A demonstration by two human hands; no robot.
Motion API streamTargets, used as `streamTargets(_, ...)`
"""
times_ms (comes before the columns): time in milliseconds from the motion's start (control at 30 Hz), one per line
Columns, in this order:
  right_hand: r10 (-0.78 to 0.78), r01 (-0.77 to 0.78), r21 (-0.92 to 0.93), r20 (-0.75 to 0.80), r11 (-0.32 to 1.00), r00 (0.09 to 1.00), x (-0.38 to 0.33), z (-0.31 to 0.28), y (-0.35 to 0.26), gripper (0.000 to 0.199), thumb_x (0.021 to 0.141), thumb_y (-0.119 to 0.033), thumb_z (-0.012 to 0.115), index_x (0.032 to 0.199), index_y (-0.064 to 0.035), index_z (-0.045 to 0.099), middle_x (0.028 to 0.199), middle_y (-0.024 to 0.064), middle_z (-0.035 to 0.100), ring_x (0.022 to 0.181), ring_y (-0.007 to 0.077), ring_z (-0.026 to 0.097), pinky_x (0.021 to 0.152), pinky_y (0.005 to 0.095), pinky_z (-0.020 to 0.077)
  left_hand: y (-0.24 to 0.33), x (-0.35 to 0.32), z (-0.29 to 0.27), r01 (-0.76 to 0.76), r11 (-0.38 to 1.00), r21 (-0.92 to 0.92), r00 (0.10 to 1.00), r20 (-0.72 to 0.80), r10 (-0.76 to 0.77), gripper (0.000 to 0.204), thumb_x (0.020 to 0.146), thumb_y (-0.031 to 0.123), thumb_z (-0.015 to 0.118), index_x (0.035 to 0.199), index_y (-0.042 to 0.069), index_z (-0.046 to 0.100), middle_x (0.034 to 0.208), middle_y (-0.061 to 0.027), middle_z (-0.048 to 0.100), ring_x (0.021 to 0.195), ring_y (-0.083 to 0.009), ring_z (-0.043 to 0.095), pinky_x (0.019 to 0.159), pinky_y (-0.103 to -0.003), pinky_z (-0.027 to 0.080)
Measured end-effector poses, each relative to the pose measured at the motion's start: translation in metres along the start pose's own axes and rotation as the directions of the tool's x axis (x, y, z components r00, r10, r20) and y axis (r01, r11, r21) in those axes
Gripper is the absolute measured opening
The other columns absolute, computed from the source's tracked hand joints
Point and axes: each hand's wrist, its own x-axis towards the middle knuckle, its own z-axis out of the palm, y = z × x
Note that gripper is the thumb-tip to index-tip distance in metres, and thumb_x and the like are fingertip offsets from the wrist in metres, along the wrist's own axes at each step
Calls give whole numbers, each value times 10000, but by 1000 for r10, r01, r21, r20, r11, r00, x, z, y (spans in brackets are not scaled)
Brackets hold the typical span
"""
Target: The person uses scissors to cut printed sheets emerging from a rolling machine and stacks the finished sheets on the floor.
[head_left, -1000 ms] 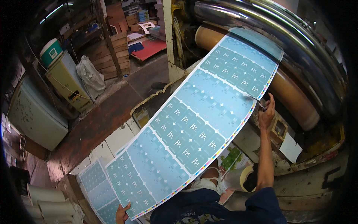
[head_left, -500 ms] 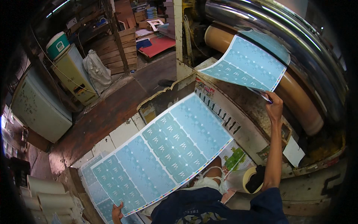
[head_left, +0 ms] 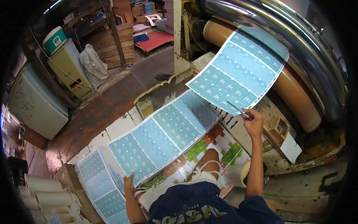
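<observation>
My left hand (head_left: 128, 180) is closed on the near left corner of a long printed sheet (head_left: 153, 139), blue and teal with white letter marks, which slants across my lap. My right hand (head_left: 254, 123) grips a slim tool with a purple-dark handle (head_left: 247, 115); its kind I cannot make out. The tool's tip reaches over the lower corner of a second printed sheet (head_left: 238, 71). That sheet hangs curved from the steel roller (head_left: 276, 22) and the brown roller (head_left: 298, 100), its lower end above the far end of the first sheet.
A stack of similar printed sheets (head_left: 99, 183) lies at lower left, beside paper rolls (head_left: 48, 186). A patterned green and white surface (head_left: 190, 153) is by my knees. A large roll (head_left: 244, 173) stands to my right. Beyond are a white cabinet (head_left: 37, 104) and a water cooler (head_left: 54, 40).
The upper sheet has come farther out of the rollers, toward me. My right hand has moved down and left with it. My left hand has shifted up and right, carrying the long sheet's corner.
</observation>
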Motion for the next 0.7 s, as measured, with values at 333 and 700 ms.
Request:
streamTargets(333,27,-10,-124,132,992,991,-42,11,-22,257,744,-10,732,1001,-22,743,747,162,711,592,133,638,536,273,452,16,5,13,-486,841,237,867,5,499,941,691,146,847,1462,52,314,1305,-199,545,1150,-315,545,931,-410,476)
streamTargets(700,8,-19,73,138,997,990,-50,8,-28,211,750,10,770,960,9,746,727,67,711,598,63,596,550,217,464,52,-93,72,-269,513,815,940,106,325,1371,460,473,936,1542,207,137,1553,-311,-42,1405,-554,64,926,-642,451)
